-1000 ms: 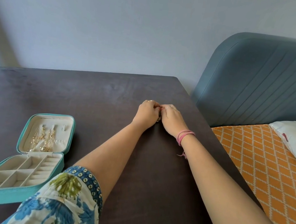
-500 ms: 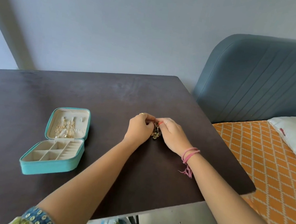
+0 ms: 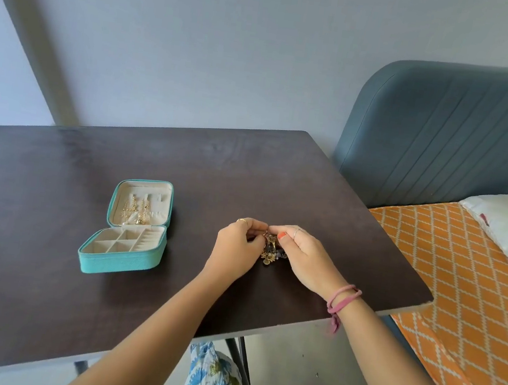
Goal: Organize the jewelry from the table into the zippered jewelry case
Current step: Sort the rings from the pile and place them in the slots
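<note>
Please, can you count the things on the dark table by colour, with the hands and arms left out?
Turquoise: 1, the open jewelry case
Gold: 2, the gold chains hanging in the case lid, and the jewelry cluster that the left hand and the right hand hold; single pieces are too small to count
Total: 3

Both hands, left hand and right hand, sit nearer the table's front edge than before, now lifting the gold jewelry cluster into view between them; earlier it was hidden. Jewelry case appears farther right in view as the head camera shifts back.
</note>
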`<state>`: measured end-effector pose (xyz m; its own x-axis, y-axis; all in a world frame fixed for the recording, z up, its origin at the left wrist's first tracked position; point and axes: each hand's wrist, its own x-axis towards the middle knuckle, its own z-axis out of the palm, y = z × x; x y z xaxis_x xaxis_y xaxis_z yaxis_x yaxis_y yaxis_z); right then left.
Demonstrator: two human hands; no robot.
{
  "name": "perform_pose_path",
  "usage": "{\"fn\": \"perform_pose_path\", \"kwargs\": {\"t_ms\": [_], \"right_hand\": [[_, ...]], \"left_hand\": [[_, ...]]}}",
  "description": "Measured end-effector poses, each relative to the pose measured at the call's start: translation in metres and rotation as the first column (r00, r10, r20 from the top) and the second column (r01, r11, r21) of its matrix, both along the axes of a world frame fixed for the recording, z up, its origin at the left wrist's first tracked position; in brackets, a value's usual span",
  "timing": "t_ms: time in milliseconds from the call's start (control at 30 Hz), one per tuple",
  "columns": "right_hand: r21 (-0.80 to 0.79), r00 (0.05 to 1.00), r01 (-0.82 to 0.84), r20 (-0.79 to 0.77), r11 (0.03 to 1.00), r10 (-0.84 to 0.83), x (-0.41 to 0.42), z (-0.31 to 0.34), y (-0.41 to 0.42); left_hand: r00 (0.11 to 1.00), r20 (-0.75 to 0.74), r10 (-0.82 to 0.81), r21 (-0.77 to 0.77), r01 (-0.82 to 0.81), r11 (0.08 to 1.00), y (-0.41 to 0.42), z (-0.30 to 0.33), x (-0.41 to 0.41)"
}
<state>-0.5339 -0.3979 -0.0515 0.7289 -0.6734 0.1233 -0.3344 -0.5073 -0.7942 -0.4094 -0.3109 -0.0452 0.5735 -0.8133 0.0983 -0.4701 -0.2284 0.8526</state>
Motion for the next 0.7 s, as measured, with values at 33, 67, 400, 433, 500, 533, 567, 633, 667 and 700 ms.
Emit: {"fn": "perform_pose_path", "kwargs": {"t_ms": [33, 67, 400, 433, 500, 533, 567, 633, 667, 700], "right_hand": [[0.016, 1.0, 0.007, 0.008, 1.0, -0.007, -0.003, -0.001, 0.002], [0.038, 0.999, 0.019, 0.025, 0.999, -0.02, -0.006, -0.001, 0.004], [0.28, 0.892, 0.248, 0.309, 0.928, -0.331, -0.029, -0.008, 0.016], [0.27, 0.884, 0.267, 0.313, 0.925, -0.346, -0.029, -0.009, 0.017], [0.256, 0.875, 0.299, 0.311, 0.919, -0.371, -0.028, -0.009, 0.017], [0.252, 0.873, 0.312, 0.306, 0.916, -0.381, -0.028, -0.01, 0.017], [0.245, 0.873, 0.319, 0.3, 0.915, -0.385, -0.028, -0.01, 0.017], [0.226, 0.88, 0.326, 0.284, 0.918, -0.382, -0.028, -0.009, 0.018], [0.215, 0.883, 0.325, 0.28, 0.921, -0.377, -0.028, -0.008, 0.019], [0.208, 0.885, 0.323, 0.281, 0.923, -0.372, -0.028, -0.008, 0.02]], "left_hand": [[1.0, 0.007, -0.004, 0.001, 0.004, 1.0, 0.003, -0.001, -0.001], [1.0, 0.01, -0.007, -0.005, 0.007, 1.0, 0.007, -0.002, -0.001], [0.989, -0.11, 0.102, -0.114, -0.115, 0.987, 0.038, -0.012, 0.004], [0.988, -0.113, 0.109, -0.132, -0.124, 0.983, 0.039, -0.011, 0.004], [0.989, -0.103, 0.11, -0.15, -0.125, 0.981, 0.04, -0.01, 0.002], [0.99, -0.094, 0.104, -0.151, -0.118, 0.982, 0.04, -0.01, 0.001], [0.992, -0.081, 0.095, -0.148, -0.106, 0.983, 0.04, -0.01, 0.001], [0.996, -0.052, 0.077, -0.135, -0.083, 0.987, 0.039, -0.009, 0.0], [0.997, -0.04, 0.069, -0.129, -0.073, 0.989, 0.039, -0.009, -0.001], [0.998, -0.03, 0.063, -0.125, -0.066, 0.99, 0.039, -0.009, -0.001]]}}
